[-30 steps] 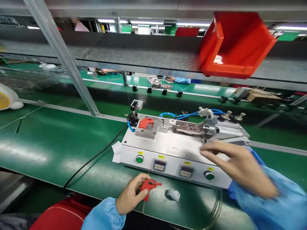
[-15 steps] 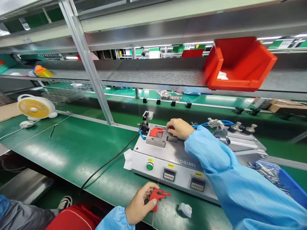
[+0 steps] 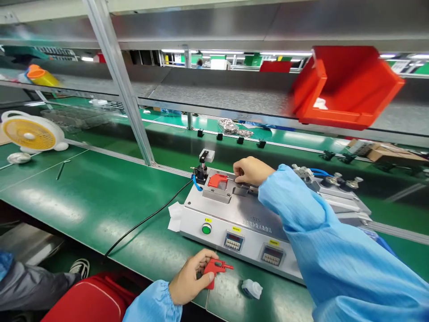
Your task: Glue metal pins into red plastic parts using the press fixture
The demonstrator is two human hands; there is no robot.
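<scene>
My left hand [image 3: 191, 276] is closed around a red pistol-shaped plastic part [image 3: 210, 272], its thin nose pointing right, just above the bench's front edge. My right hand [image 3: 252, 171] reaches over the grey metal machine [image 3: 214, 212], fingers pinched on a thin metal rod [image 3: 231, 179]. That rod lies in line with a second red pistol-shaped part [image 3: 217, 180], which sits in the metal fixture block [image 3: 216, 195] on top of the machine. The fingers hide the rod's right end. A small black clamp [image 3: 201, 171] stands at the fixture's left.
A small whitish plastic piece [image 3: 252, 289] lies in front of the machine. The machine's front carries a green button [image 3: 206, 229] and two counters. A black cable [image 3: 144, 220] crosses the green bench. An orange-red bin [image 3: 355, 89] rests on the shelf, and a yellow-white fan [image 3: 31, 134] stands left.
The camera view has shifted slightly, so the scene sits a little further left. Both hands keep their holds, and the red part in the fixture stays put.
</scene>
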